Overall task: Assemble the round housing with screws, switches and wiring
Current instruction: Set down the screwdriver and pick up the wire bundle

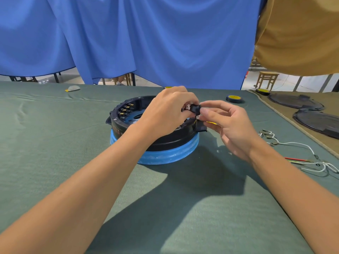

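Centre of frame, just above the round housing [121,129]: both hands on one small black switch [194,109].
Left hand [167,111] comes over the housing with fingers curled round the switch's left end, metal terminals showing beside the fingertips. Right hand [232,126] pinches the right end between thumb and forefinger, other fingers loosely bent. Housing is black, open side up, sitting on a blue ring base [165,157] on the green-covered tabletop [55,143], mid-frame. Switches with brass terminals [126,109] are already seated along its inner wall, upper left. Loose white, red and yellow wiring [293,143] lies on the cloth at right. A black tape roll with a yellow centre [233,98] sits behind the right hand. Two flat black covers [295,102] lie on a tan mat, far right. Blue curtain [146,43] hangs behind.
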Tool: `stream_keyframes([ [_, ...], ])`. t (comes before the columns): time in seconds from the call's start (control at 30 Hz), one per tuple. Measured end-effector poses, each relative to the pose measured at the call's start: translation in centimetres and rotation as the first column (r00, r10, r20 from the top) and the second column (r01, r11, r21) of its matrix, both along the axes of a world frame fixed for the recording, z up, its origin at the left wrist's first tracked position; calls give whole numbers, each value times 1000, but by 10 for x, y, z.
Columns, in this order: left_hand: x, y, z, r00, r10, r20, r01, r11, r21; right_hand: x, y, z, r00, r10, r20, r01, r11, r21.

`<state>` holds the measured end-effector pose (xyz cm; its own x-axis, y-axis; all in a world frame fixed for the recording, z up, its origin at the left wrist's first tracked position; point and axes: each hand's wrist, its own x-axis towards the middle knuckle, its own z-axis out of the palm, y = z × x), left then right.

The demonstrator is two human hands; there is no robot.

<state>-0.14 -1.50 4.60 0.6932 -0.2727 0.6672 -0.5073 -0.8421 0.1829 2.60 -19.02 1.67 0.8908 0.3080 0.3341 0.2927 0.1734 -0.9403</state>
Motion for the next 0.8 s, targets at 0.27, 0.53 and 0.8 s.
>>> stream_keyframes([
  [0.27,0,0,-1,1000,-20,9,20,1000,7,1,-1,3,997,81,7,-81,997,12],
  [0.53,9,4,-2,921,176,-348,-195,981,-20,12,-11,6,975,-175,140,200,961,-192],
  [0.8,12,2,-1,847,189,-497,-184,981,59,20,2,18,979,-87,182,148,921,-361],
])
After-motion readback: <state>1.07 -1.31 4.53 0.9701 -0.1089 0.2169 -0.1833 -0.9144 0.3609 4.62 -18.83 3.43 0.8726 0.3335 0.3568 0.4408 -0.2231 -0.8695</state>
